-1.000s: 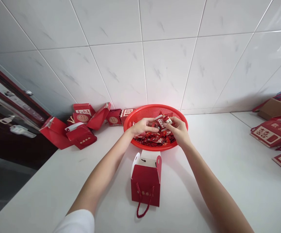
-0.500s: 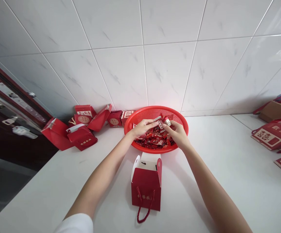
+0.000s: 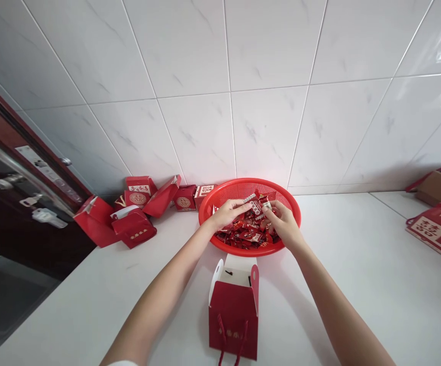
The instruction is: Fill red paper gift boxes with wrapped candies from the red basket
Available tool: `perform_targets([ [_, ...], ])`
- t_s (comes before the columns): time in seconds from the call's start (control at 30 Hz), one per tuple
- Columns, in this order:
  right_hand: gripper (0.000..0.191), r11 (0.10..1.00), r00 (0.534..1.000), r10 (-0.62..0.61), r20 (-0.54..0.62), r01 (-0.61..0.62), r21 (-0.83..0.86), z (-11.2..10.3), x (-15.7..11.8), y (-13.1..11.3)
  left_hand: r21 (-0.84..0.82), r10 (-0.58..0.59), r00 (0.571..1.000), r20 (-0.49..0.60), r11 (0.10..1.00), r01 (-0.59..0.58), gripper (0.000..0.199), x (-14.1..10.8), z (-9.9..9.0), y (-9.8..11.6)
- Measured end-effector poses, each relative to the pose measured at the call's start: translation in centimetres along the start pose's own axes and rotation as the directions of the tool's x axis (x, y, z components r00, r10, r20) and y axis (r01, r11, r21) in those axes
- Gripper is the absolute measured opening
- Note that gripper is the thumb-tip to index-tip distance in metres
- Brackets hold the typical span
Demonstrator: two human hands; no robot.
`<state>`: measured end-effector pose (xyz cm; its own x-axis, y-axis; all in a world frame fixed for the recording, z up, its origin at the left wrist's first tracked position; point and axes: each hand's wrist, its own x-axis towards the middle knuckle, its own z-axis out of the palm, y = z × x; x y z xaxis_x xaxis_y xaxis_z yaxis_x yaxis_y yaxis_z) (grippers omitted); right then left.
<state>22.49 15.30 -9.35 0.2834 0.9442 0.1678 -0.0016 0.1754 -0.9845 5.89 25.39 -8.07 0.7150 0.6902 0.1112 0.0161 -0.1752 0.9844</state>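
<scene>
Over a red plastic basket (image 3: 297,223) filled with red-wrapped candies (image 3: 245,235), both of my hands are close together. My left hand (image 3: 228,212) is closed on a red-and-white wrapped candy (image 3: 256,207), thumb on top. Between the fingers of my right hand (image 3: 284,221) is another wrapped candy (image 3: 267,203) with a pale label. Nearer to me stands a red gift box (image 3: 233,310), its top flaps up, its white inside partly showing and a red rope handle hanging down its front.
Several red boxes and pouches (image 3: 134,229) cluster at the left by the tiled wall (image 3: 189,137). A dark red door (image 3: 25,203) with keys in its lock is at far left. On the right lie flat red gift boxes (image 3: 432,229) and a brown carton (image 3: 439,188).
The view has tilted up slightly, so everything sits lower in the picture. My hands still hold the candies over the basket, with the fingers shifted a little.
</scene>
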Motion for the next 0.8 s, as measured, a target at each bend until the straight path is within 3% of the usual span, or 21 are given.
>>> perform_targets([
  [0.37, 0.040, 0.998, 1.000, -0.001, 0.002, 0.001, 0.061, -0.2, 0.0, 0.1, -0.052, -0.017, 1.000, 0.025, 0.998, 0.018, 0.051, 0.0, 0.2, 0.2],
  [0.5, 0.034, 0.996, 0.999, -0.021, -0.050, 0.025, 0.081, -0.1, 0.1, 0.2, -0.034, -0.124, 0.983, -0.135, 0.992, 0.120, 0.048, 0.5, -0.3, -0.4],
  [0.67, 0.026, 0.995, 0.993, -0.078, -0.093, 0.084, 0.061, 0.0, 0.2, 0.6, 0.180, -0.130, 0.893, -0.430, 0.957, 0.226, 0.031, 1.1, -1.8, -2.0],
  [0.8, 0.024, 0.991, 0.985, -0.113, -0.133, 0.121, 0.053, 0.0, 0.3, 0.8, 0.312, -0.141, 0.879, -0.456, 0.899, 0.306, 0.015, 1.1, -2.8, -3.1],
])
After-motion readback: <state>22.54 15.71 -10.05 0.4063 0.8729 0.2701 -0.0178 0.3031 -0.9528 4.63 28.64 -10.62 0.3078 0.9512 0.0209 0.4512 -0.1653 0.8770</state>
